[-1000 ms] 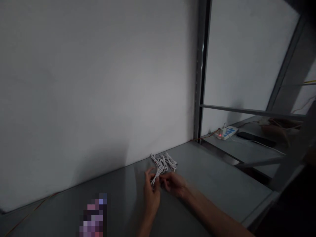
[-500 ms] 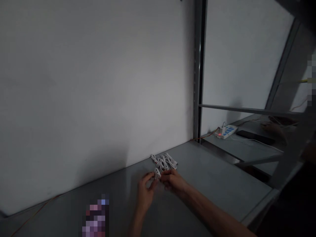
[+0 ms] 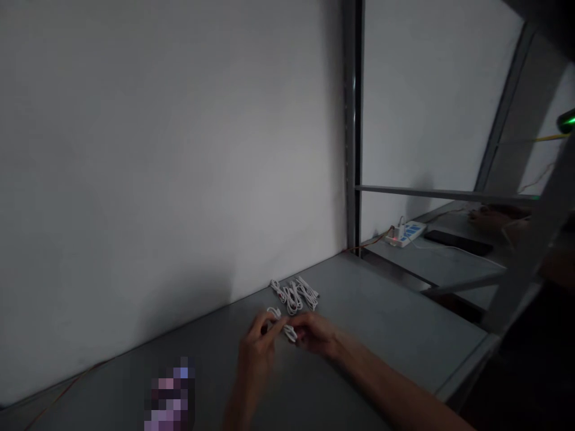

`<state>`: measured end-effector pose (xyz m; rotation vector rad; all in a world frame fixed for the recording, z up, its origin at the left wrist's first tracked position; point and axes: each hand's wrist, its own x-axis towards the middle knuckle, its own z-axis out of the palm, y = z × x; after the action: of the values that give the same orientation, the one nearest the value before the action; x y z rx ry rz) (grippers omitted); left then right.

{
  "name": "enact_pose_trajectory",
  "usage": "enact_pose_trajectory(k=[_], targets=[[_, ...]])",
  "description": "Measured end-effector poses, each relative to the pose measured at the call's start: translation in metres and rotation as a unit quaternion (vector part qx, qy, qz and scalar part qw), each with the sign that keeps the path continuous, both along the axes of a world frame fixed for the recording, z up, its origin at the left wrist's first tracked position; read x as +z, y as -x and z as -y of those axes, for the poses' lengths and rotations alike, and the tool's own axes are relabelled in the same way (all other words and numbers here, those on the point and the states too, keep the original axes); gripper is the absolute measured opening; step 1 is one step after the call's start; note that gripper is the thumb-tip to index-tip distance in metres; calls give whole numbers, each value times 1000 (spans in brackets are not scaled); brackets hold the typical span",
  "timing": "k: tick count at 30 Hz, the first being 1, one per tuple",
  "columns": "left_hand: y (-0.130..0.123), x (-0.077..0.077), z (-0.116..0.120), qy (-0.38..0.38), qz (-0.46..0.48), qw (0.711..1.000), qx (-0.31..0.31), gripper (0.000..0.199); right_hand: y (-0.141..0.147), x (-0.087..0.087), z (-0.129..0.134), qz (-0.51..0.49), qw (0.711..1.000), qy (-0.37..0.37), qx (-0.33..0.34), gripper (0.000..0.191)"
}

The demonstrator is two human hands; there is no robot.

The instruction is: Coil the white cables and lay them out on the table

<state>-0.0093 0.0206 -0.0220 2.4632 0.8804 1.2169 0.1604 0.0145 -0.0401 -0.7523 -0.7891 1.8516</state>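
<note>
Several coiled white cables (image 3: 294,294) lie in a loose bundle against the wall on a grey metal table (image 3: 381,323). A smaller white cable loop (image 3: 281,321) sits apart from them, just nearer to me. My left hand (image 3: 257,347) pinches one side of this loop. My right hand (image 3: 314,333) grips its other side, and its fingers hide part of the cable. Both hands are close to the bundle without touching it.
A pixelated patch (image 3: 169,395) covers something on the table's near left. Beyond a metal upright (image 3: 351,120) stands a lower shelf with a white and blue power strip (image 3: 404,233) and a black phone (image 3: 457,242). Another person's hand (image 3: 494,217) is at the far right.
The small white loop now sits farther from the bundle, and my hands have drawn slightly apart with it. The view has shifted a little.
</note>
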Motion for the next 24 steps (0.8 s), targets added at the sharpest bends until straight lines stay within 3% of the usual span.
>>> enact_pose_trajectory(k=[4, 8, 10, 12, 16, 20, 24], targets=[[-6, 5, 5, 158, 106, 981, 30, 38, 3, 5, 2, 89, 986, -76, -119, 22], [-9, 0, -1, 302, 250, 917, 76, 46, 10, 10, 8, 227, 939, -198, -166, 21], [-7, -6, -9, 392, 245, 882, 94, 47, 14, 10, 12, 295, 900, -269, -176, 16], [-4, -12, -17, 471, 209, 854, 70, 54, 18, 7, 14, 339, 867, -322, -173, 13], [-1, -16, -24, 413, 226, 882, -17, 54, 21, -2, 13, 354, 855, -326, -196, 15], [1, -13, -20, 373, 195, 905, -61, 53, 19, -8, 10, 308, 902, -236, -188, 23], [3, -10, -15, 281, 122, 952, -15, 37, 21, -10, 7, 237, 942, -169, -166, 32]])
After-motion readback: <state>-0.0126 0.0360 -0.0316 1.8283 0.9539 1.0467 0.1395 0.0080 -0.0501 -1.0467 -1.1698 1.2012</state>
